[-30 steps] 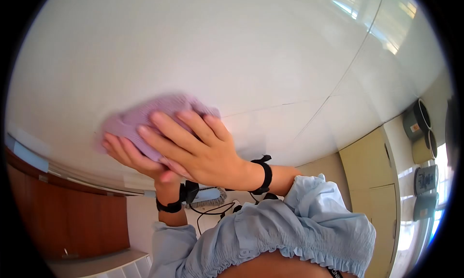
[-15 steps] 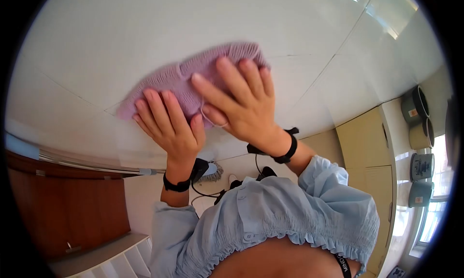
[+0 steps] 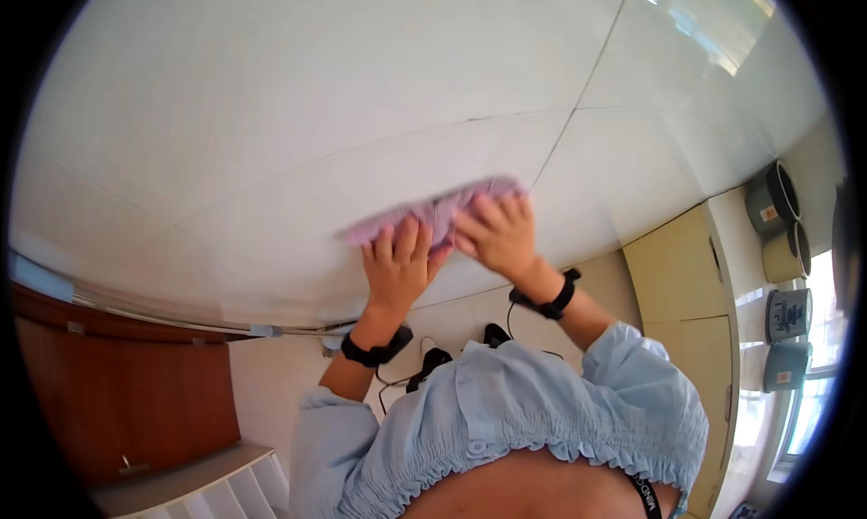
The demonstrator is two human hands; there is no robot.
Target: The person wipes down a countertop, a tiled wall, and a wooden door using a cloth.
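Observation:
A pink knitted cloth [image 3: 438,210] lies bunched in a slanting strip against a glossy white tiled surface [image 3: 298,113]. My left hand [image 3: 397,264] grips its lower left part, fingers bent over the knit and thumb near the lower edge. On the right end, my right hand [image 3: 502,239] keeps hold of the cloth with its fingers over it, slightly blurred. Both palms face the tiles, and what lies under the fingers is hidden.
Beige cabinets [image 3: 679,271] stand at the right, with several pots [image 3: 788,311] beside the window. At lower left are a brown wooden door [image 3: 135,402] and white shelving [image 3: 244,487]. My feet [image 3: 435,356] show below, with a black cable running from the wrist straps.
Both hands and the cloth have moved down and to the right in view, closer to my body. The cloth looks narrower and more bunched now. My view has shifted slightly too.

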